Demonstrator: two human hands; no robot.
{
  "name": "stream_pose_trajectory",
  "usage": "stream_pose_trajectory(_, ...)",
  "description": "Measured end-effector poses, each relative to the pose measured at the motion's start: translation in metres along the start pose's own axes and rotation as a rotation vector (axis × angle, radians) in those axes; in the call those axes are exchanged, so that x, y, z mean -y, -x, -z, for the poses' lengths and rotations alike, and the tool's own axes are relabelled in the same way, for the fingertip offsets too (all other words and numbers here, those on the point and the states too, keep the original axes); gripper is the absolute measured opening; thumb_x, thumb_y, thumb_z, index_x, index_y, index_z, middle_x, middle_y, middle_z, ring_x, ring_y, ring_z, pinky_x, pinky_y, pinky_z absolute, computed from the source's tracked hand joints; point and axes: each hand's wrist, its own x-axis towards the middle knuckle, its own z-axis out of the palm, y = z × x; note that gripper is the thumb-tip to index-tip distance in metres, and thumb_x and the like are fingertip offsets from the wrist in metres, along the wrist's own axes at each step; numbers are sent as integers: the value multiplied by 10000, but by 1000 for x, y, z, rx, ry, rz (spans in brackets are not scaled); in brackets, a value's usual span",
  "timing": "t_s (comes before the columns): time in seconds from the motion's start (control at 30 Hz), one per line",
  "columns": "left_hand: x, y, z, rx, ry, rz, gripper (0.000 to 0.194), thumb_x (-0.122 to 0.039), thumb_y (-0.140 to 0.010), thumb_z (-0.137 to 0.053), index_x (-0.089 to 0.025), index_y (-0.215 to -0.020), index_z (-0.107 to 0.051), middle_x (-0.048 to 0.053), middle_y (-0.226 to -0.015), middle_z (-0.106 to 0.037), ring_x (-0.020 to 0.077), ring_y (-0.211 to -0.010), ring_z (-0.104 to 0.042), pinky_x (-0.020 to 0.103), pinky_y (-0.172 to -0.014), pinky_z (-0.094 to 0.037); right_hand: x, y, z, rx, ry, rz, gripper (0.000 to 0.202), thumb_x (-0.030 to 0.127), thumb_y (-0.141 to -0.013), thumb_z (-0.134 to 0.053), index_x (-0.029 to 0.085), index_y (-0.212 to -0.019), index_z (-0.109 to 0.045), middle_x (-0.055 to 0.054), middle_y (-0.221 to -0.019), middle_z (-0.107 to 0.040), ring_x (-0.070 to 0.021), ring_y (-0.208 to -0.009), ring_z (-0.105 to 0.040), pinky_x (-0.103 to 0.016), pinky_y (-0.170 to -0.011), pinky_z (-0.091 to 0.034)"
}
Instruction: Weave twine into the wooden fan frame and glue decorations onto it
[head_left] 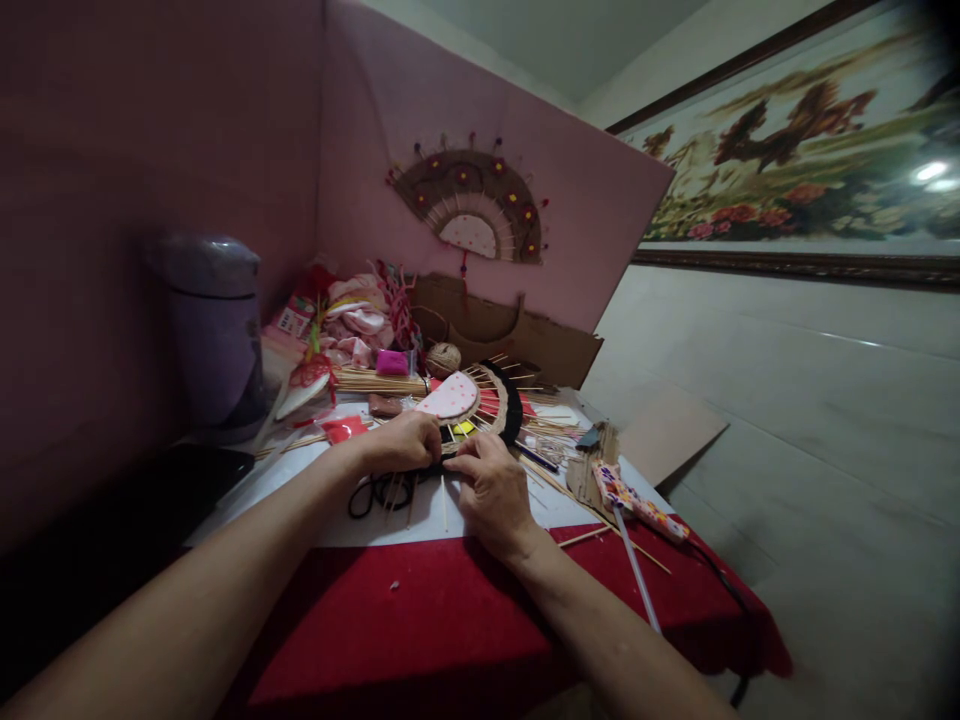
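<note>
A half-made fan of thin wooden sticks lies on the white sheet, with a dotted white half-round piece (pixel 452 396) at its centre. Black cord (pixel 513 408) and a tan band (pixel 495 388) curve across its sticks. My left hand (pixel 409 441) is closed at the near side of the fan, its fingertips pinching the black cord. Just right of it, my right hand (pixel 495 492) pinches at the same cord. The fingers partly hide the cord between them. A loose loop of black cord (pixel 362 498) lies below my left hand.
A hot glue gun (pixel 637 503) with a glue stick lies at the right, by cardboard scraps (pixel 592 465). Behind are bundled sticks (pixel 375 382), a twine ball (pixel 443 359) and pink cloth (pixel 360 318). A finished fan (pixel 469 200) hangs on the pink board. A purple canister (pixel 214 335) stands left.
</note>
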Motion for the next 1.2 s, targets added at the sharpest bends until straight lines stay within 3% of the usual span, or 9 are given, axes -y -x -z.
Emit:
stream_pose_trajectory(0.27,5,-2,-1,-5,21,5,180,-76,-577,-496,-133,-590,-666,10,-640,-596,151,-729,-552,221,-659,-416,0,0,-2,38,21,6,257,61,-765,-578,242,-784,-760,-50,-821,-616,-185,-841,-520,-289,-711,-424)
stream_pose_trajectory(0.53,4,-2,-1,-28,50,2,181,-83,-580,-493,-132,-591,-667,3,-626,-589,136,-682,-550,216,-645,-418,0,-1,1,-22,-17,-46,307,21,-735,-550,221,-859,-747,-50,-854,-617,-184,-870,-520,-278,-756,-443)
stream_pose_trajectory(0.77,9,-3,0,-46,111,52,178,-127,-589,-511,-137,-637,-682,-1,-634,-615,133,-673,-552,216,-632,-422,-1,-1,-3,56,9,-32,252,75,-766,-585,246,-819,-762,-51,-841,-620,-189,-860,-527,-292,-736,-433)
stream_pose_trajectory(1.03,1,-3,3,-384,278,82,199,-319,-643,-610,-137,-712,-652,17,-702,-644,142,-681,-570,250,-642,-442,0,-4,3,-43,20,-65,301,57,-766,-517,227,-893,-730,-53,-872,-606,-188,-868,-509,-294,-746,-426)
stream_pose_trajectory(1.13,-17,1,22,-496,347,125,239,-355,-649,-642,-121,-693,-618,0,-658,-608,114,-635,-537,230,-597,-427,-2,-6,4,-56,48,-71,288,75,-781,-502,223,-896,-720,-60,-875,-595,-196,-870,-495,-304,-740,-422)
stream_pose_trajectory(1.2,-33,6,42,-644,389,138,247,-342,-673,-653,-104,-727,-607,-20,-638,-585,94,-628,-530,223,-612,-429,-3,-7,4,-44,68,-58,264,92,-769,-518,219,-890,-715,-66,-887,-590,-204,-879,-489,-315,-742,-419)
